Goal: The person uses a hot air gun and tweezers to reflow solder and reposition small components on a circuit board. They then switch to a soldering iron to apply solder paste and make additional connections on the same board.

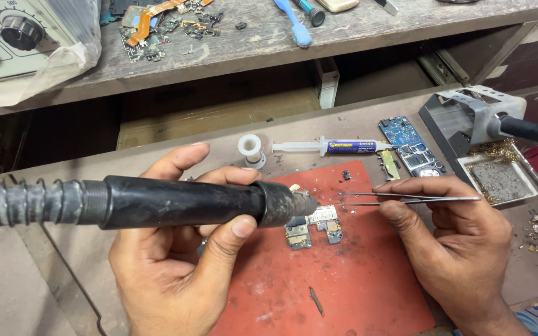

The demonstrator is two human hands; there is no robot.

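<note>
— What sits nearest the camera?

— Black and thick, the hot-air handle [182, 202] crosses from nine o'clock, its ribbed hose cut off at the left edge. The left hand [175, 261] wraps around it, thumb on top; its nozzle ends over the small circuit board [312, 225].

— And the board?

— It lies near the middle of the red mat [337, 286], partly hidden by the nozzle. Its parts are too small to make out.

— What of the other hand?

— At three o'clock the right hand [456, 249] pinches the tweezers [406, 198] between thumb and fingers. Their tips point toward the nozzle; whether they grip anything cannot be told.

— Farther back?

— At one o'clock a grey stand [468, 118] holds a tool whose handle runs out of view. A syringe [331, 147], a blue board [409, 146] and a white spool [250, 149] lie at twelve o'clock.
</note>
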